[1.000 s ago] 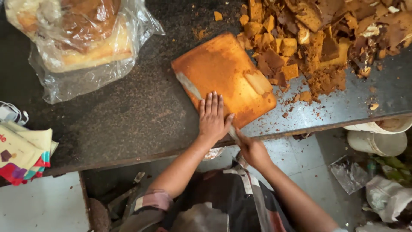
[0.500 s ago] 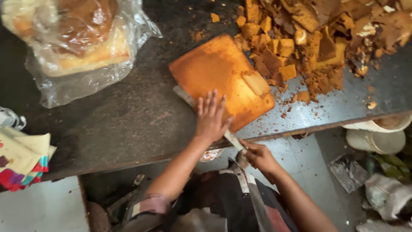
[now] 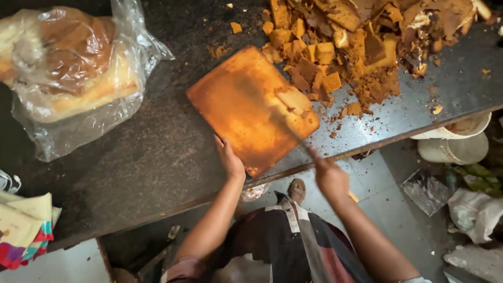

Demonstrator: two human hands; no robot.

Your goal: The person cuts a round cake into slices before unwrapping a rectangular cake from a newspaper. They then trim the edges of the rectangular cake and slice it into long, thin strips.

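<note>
Cake slab point(image 3: 251, 107) lies at the surface's point(image 3: 131, 167) near edge. Left hand point(image 3: 229, 157) rests open against its side; right hand point(image 3: 330, 175) grips a knife point(image 3: 285, 126) (blade blurred) laid across the slab.

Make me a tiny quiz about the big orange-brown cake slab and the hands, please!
1. True or false: the left hand touches the edge of the flat orange-brown cake slab.
2. What does the right hand hold? A) a spoon B) a long blurred knife blade C) a cup
3. What lies in the clear plastic bag at the left of the dark counter?

Key: 1 true. 2 B. 3 pale and brown loaves, it seems.
</note>
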